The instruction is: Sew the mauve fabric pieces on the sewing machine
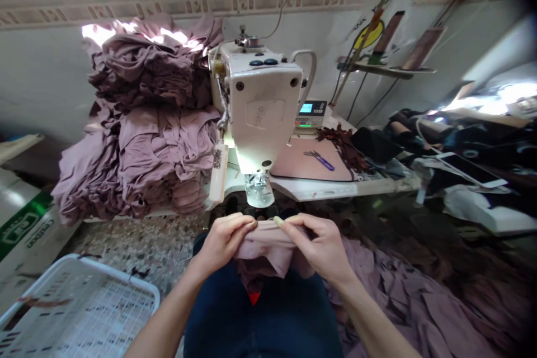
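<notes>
A mauve piece of fabric [268,243] is stretched between my two hands, just in front of the sewing machine [267,106]. My left hand [229,238] pinches the left end of its upper edge between thumb and fingers. At the right end, my right hand [316,240] has the same edge pinched between thumb and forefinger. The rest of the cloth hangs down over my lap. Right behind the fabric's edge is the clear guard [260,193] below the machine's head; the needle area is hard to make out.
Stacks of mauve garments [168,140] stand left of the machine. Purple thread snips [321,161] lie on a pink pad [293,159]. A white plastic basket [145,285] sits on the floor at left. More mauve cloth [403,285] is heaped at right, near a phone [472,169].
</notes>
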`<state>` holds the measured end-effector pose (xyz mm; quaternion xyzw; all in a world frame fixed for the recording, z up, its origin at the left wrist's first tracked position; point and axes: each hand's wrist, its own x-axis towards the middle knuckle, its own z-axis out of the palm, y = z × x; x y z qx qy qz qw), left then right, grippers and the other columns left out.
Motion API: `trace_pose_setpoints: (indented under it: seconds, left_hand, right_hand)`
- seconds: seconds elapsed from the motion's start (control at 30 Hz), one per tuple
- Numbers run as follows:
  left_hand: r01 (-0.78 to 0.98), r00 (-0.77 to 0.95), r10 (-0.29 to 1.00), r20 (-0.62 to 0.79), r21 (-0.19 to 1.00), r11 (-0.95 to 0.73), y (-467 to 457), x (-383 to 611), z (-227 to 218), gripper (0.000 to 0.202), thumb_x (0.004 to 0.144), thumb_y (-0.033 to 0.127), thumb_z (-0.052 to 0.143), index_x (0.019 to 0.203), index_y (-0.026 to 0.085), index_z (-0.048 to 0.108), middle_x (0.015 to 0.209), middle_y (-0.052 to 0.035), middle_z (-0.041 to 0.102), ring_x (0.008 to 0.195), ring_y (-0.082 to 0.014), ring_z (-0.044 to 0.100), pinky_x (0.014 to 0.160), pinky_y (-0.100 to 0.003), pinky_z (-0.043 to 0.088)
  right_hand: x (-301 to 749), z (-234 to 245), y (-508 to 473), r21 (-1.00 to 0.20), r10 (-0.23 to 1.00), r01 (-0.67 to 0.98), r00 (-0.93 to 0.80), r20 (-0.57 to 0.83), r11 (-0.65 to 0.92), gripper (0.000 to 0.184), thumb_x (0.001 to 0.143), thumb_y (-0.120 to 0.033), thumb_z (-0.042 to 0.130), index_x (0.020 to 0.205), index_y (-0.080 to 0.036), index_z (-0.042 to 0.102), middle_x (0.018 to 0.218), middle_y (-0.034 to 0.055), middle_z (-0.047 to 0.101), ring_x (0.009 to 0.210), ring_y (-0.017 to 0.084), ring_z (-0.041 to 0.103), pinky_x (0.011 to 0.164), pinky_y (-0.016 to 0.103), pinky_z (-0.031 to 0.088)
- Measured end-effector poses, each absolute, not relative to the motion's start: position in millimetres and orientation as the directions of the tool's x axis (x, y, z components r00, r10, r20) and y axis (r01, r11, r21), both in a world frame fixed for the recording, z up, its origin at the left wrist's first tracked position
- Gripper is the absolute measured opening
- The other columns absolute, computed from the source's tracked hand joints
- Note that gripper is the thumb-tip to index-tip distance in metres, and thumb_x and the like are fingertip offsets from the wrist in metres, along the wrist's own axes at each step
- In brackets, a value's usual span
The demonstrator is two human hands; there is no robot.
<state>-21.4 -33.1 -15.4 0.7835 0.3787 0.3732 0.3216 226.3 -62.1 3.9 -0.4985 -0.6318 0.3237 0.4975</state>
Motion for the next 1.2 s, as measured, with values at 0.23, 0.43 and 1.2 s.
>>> trace_pose_setpoints:
  seconds: [0.23,0.43,1.2]
  left_hand:
    - [0.316,0.342,0.913,0.223,0.888,-0.335,-23,-16,2,0.034,0.108,0.036,0.055,0.088,0.016,0.074,0.086,-0.005,0.076,0.08,-0.0193,0.067,0.075,-0.026,0.051]
    - [0.394,0.151,0.977,0.15,0.898,-0.198,-8,-10,15,0.041,0.097,0.047,0.069,0.07,0.016,0.068,0.07,-0.0023,0.067,0.067,-0.0172,0.059,0.064,-0.025,0.044]
    - [-0.09,0.007,0.997,0.079,0.993,-0.078,27,16,1,0.043,0.086,0.052,0.083,0.095,0.022,0.054,0.061,0.0099,0.043,0.05,-0.0089,0.038,0.051,-0.02,0.029]
  right_hand:
    - [226,8,-38,-0.939,0.958,0.226,0.06,0.279,0.26,0.029,0.089,-0.04,0.079,0.071,-0.017,0.079,0.063,0.0008,0.069,0.058,0.015,0.055,0.057,0.027,0.043]
    - [222,-5,-18,-0.992,0.987,0.027,0.1,0.126,0.124,0.034,0.081,-0.047,0.084,0.068,-0.016,0.079,0.062,0.0014,0.067,0.06,0.016,0.054,0.06,0.029,0.041]
    - [232,-23,0,-0.979,0.936,0.075,0.29,0.202,0.189,0.035,0.079,-0.05,0.089,0.07,-0.017,0.079,0.069,0.0017,0.07,0.068,0.019,0.059,0.066,0.03,0.047]
